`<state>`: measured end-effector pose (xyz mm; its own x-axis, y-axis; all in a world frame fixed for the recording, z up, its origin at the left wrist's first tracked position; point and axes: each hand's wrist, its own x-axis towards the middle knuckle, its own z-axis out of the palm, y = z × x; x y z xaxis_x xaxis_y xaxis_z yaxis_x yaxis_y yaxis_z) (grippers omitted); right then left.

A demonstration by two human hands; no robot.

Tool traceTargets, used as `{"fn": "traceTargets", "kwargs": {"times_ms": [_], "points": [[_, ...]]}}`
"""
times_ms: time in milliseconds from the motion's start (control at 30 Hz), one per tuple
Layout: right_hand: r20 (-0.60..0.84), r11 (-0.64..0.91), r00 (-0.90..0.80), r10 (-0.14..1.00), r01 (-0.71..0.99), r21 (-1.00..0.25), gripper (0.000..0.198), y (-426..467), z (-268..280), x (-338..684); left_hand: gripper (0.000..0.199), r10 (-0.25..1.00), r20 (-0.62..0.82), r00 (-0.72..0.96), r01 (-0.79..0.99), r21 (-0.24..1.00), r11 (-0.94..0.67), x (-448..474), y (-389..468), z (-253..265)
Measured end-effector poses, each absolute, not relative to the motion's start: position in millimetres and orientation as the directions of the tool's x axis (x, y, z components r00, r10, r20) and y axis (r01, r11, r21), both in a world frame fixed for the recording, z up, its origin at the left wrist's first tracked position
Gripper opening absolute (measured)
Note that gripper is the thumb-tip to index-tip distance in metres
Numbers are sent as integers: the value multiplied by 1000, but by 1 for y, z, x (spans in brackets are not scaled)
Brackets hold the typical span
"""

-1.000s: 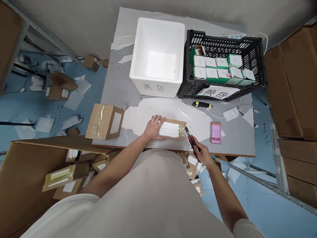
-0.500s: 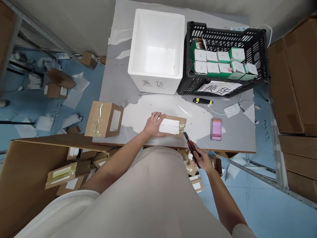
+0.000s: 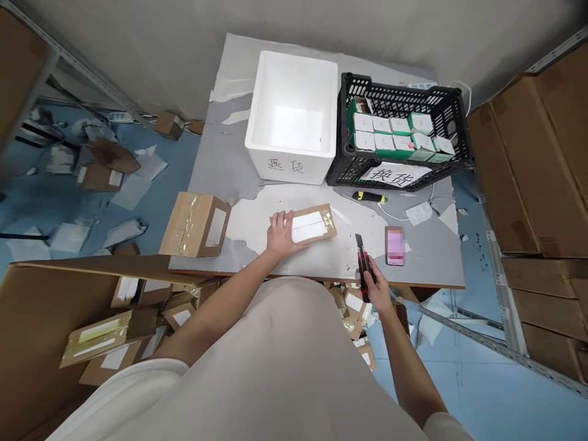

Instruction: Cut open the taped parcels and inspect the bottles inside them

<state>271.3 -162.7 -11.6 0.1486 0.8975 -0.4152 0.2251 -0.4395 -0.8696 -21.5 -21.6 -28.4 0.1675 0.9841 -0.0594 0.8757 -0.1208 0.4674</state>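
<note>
Near the table's front edge lies a small flat cardboard box (image 3: pixel 310 224) with a white label and clear tape over its right end. My left hand (image 3: pixel 281 236) grips the left end of this box, fingers over its top and thumb along the near side. Wrapped in my right hand (image 3: pixel 378 288) is a red and black utility knife (image 3: pixel 365 269), its dark blade pointing away from me. The knife is apart from the box, to its right. A phone (image 3: pixel 395 246) with a blurred pink screen lies just right of the knife.
A taped carton (image 3: pixel 195 225) stands at the table's left. Behind are a white foam box (image 3: pixel 294 168) and a black crate (image 3: pixel 395 92) holding several green-and-white boxes (image 3: pixel 383 142). A yellow-black tool (image 3: pixel 369 196) lies before the crate. A large open carton (image 3: pixel 41 324) with parcels is below left.
The knife has moved away from the box's taped end and points more upright. The box has turned slightly, its right end swinging away from me. The view has shifted.
</note>
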Motion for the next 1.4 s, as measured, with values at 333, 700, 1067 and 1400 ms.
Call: {"fn": "traceTargets", "kwargs": {"times_ms": [333, 700, 1067, 1400], "points": [[-455, -448, 80, 887, -89, -889, 55, -80, -37, 159, 66, 983, -184, -23, 805, 579, 127, -40, -54, -42], [-457, -454, 71, 887, -48, -889, 53, -90, -32, 179, 71, 969, -238, 60, 584, 796, 159, -43, -87, -49], [-711, -620, 70, 700, -434, -654, 46, -145, -28, 180, 66, 983, -99, 155, 647, 762, -25, -51, 27, -47], [-735, -596, 27, 678, -565, -571, 44, -130, -9, 169, 46, 972, -165, 171, 551, 833, 44, -51, 55, -53]]}}
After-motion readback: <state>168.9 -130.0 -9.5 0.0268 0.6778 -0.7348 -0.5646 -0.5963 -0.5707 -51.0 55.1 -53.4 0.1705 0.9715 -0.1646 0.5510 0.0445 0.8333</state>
